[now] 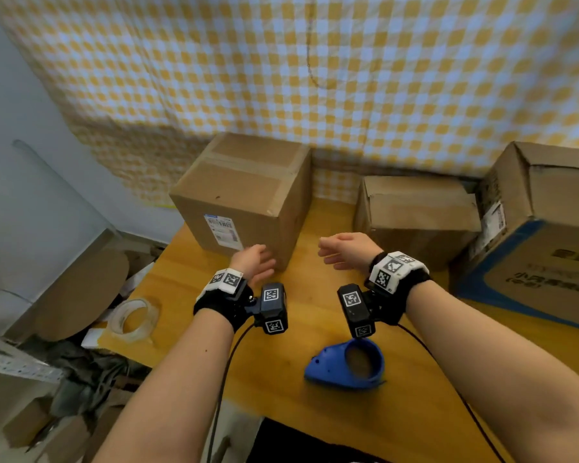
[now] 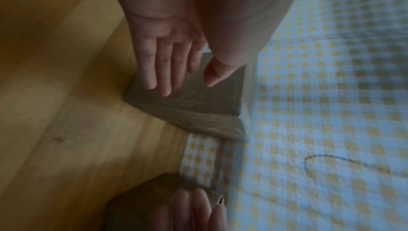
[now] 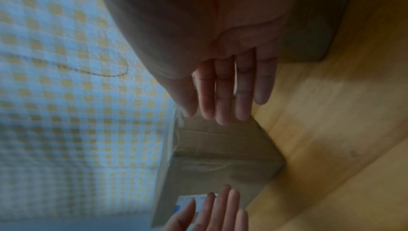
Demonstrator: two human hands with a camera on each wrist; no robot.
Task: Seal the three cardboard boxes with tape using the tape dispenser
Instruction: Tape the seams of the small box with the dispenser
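Note:
A tall cardboard box with a shipping label stands at the back left of the wooden table. A lower, dented box sits to its right, and a large box with blue print fills the far right. My left hand hovers open just before the tall box's near corner, its fingers straight. My right hand is open in the gap between the two boxes, fingers extended, holding nothing. The blue tape dispenser lies on the table near me, below my right wrist.
A roll of clear tape lies at the table's left edge. A yellow-and-white checked cloth hangs behind the boxes. Cardboard scraps and clutter fill the floor left of the table.

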